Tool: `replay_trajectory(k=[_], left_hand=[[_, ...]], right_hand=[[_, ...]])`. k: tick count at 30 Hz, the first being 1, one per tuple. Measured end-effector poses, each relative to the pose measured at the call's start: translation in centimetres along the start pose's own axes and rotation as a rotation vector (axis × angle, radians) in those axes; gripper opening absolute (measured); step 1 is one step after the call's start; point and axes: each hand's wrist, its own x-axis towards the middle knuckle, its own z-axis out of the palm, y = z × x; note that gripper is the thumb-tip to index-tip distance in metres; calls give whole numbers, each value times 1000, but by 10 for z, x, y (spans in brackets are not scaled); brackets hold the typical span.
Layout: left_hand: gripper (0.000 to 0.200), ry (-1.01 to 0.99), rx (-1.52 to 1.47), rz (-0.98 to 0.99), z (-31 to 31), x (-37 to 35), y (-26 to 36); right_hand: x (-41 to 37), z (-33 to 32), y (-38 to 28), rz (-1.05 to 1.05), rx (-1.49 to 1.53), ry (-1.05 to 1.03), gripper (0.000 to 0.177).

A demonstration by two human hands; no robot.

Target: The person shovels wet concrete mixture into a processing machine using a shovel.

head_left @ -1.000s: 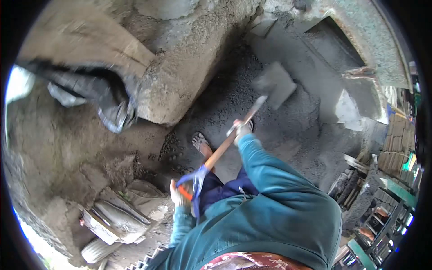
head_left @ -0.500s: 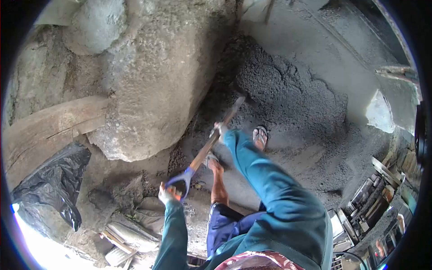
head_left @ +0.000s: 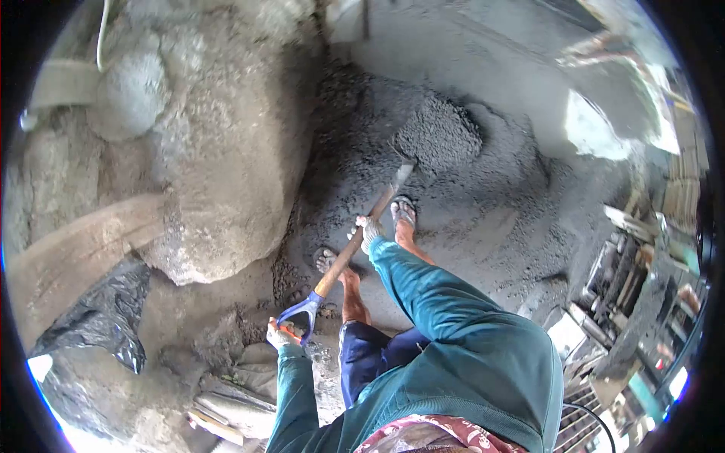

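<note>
Two hands grasp one tool. The left hand (head_left: 281,332) is clenched around the blue D-shaped grip at the butt of a long shovel with an orange-brown wooden shaft (head_left: 349,253). The right hand (head_left: 368,229) is wrapped tight around the shaft farther up, toward 1 o'clock from the left. The shaft runs on a slant from the grip at 7 o'clock to the grey metal blade (head_left: 399,172) at 1 o'clock. The blade's edge is sunk in the heap of dark grey gravelly mix (head_left: 442,136) spread over the floor.

The shovel looks stiff and fairly heavy at the front, more so once loaded, since the mix seems dense and damp. A wide split grip like this one looks soundest to me: one hand on the D-grip to steer, the other low on the shaft near the blade to carry the weight. The wood may be gritty rather than slippery.

A sandalled foot (head_left: 402,210) stands just beside the shaft at 2 o'clock of the right hand, and the other foot (head_left: 326,260) stands at 8 o'clock of it. At 9 o'clock of the heap rises a large pale rough boulder (head_left: 226,166). Below it, toward 8 o'clock, lie a weathered wooden plank (head_left: 83,249) and a crumpled black plastic sheet (head_left: 98,321).
</note>
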Motion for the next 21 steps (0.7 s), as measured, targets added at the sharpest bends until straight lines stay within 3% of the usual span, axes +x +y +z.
replay_trajectory(k=[2,3,4,6,8,10,11,12,14,16,18,20,21], left_hand=[[53,-183,78,-67,-2,-8,3],[60,-249,120,-95,5,-19,6],[60,-297,157,-109,12,-21,2],[61,-377,267,-215,40,-39,-1],[60,-494,352,-243,72,-52,-14],[57,-675,384,-362,113,-63,-28],[55,-768,425,-397,139,-103,-23],[54,-761,498,-261,165,-121,-32],[55,-965,558,-209,202,-237,-9],[54,-1243,567,-25,229,-334,1],[47,-1655,409,78,241,-436,10],[41,-1861,469,401,247,-508,5],[42,-2053,398,905,245,-553,22]], right_hand=[[-14,-39,-17,-78,146,-86,15],[-89,-35,-52,-135,131,-107,21],[-68,-65,-56,-135,175,-91,26],[-122,-90,-93,-314,221,108,28],[-143,-141,-129,-408,403,62,26],[-199,-168,-177,-571,472,79,12],[-243,-172,-203,-645,460,125,5],[-292,-177,-231,-718,447,176,6],[-362,-199,-285,-756,586,175,11],[-414,-235,-331,-1018,497,100,15],[-469,-269,-378,-1176,614,0,15],[-513,-313,-419,-1342,667,-117,13],[-533,-335,-433,-1389,655,-241,13]])
